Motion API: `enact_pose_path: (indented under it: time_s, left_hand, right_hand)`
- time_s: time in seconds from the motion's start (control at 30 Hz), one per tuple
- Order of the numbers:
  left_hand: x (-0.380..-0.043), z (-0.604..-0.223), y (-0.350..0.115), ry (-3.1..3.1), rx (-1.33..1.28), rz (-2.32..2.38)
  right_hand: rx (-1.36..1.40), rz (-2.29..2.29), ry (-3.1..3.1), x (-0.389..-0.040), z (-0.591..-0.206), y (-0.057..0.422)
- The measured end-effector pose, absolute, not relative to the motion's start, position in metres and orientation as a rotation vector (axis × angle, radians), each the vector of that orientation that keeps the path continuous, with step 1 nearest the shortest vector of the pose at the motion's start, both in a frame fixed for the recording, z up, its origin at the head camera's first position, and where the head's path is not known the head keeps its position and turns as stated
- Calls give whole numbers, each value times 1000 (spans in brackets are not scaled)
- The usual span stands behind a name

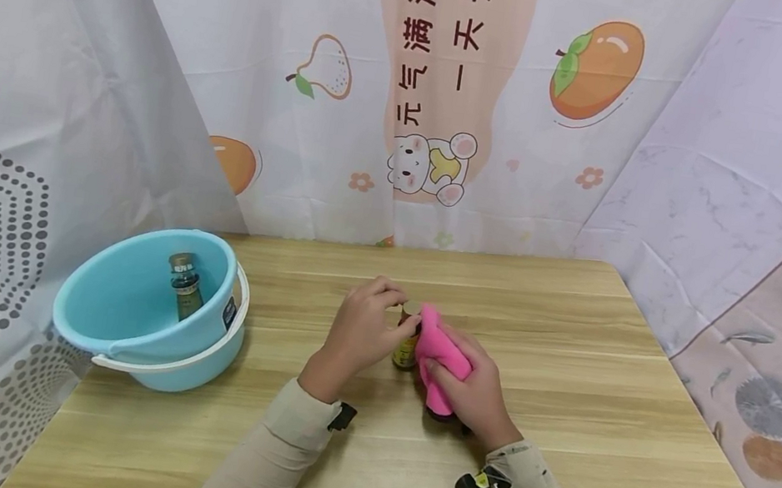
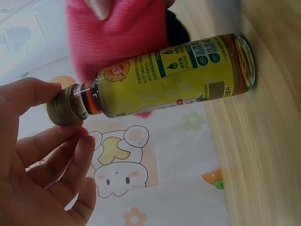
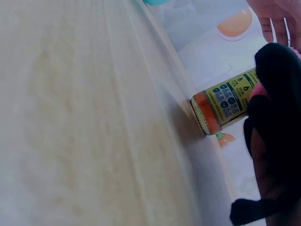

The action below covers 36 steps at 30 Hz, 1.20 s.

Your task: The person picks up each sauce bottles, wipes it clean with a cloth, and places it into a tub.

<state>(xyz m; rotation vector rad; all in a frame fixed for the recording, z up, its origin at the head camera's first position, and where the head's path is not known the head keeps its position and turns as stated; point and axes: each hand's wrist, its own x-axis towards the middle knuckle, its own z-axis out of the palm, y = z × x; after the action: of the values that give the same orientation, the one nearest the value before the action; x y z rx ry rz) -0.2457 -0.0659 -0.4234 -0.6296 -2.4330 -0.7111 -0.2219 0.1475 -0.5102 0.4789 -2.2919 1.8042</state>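
Between my hands a small glass bottle (image 2: 164,75) with a yellow-green label and amber liquid stands upright on the wooden table. My left hand (image 1: 365,325) pinches its gold-brown screw cap (image 2: 64,106) between thumb and index finger, the other fingers loosely bent below. A fluffy pink cloth (image 1: 444,357) is gripped in my right hand (image 1: 473,393) and lies right beside the bottle's neck and label. Black soft material (image 3: 282,108) shows below the cloth and covers much of the right hand in the right wrist view.
A light blue bucket (image 1: 178,372) with a white handle stands at the table's left edge. Another bottle (image 1: 187,289) with a gold cap leans inside it. Printed curtains (image 1: 313,156) hang behind the wooden table (image 1: 552,487) and along its sides.
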Motion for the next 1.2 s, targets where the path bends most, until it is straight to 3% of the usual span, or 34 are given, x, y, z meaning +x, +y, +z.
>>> enact_pose_path:
  time_s: [0.23, 0.93, 1.2]
  left_hand:
    - [-246, -424, -65, -2452, -668, -739]
    - [-242, -421, -64, -2555, -610, -666]
    - [-238, -389, -79, -2593, -591, -634]
  right_hand:
    - [517, 1815, -2262, -221, -509, 147]
    - [277, 1723, -2564, -222, -515, 145]
    - [257, 1669, -2615, -220, -512, 144]
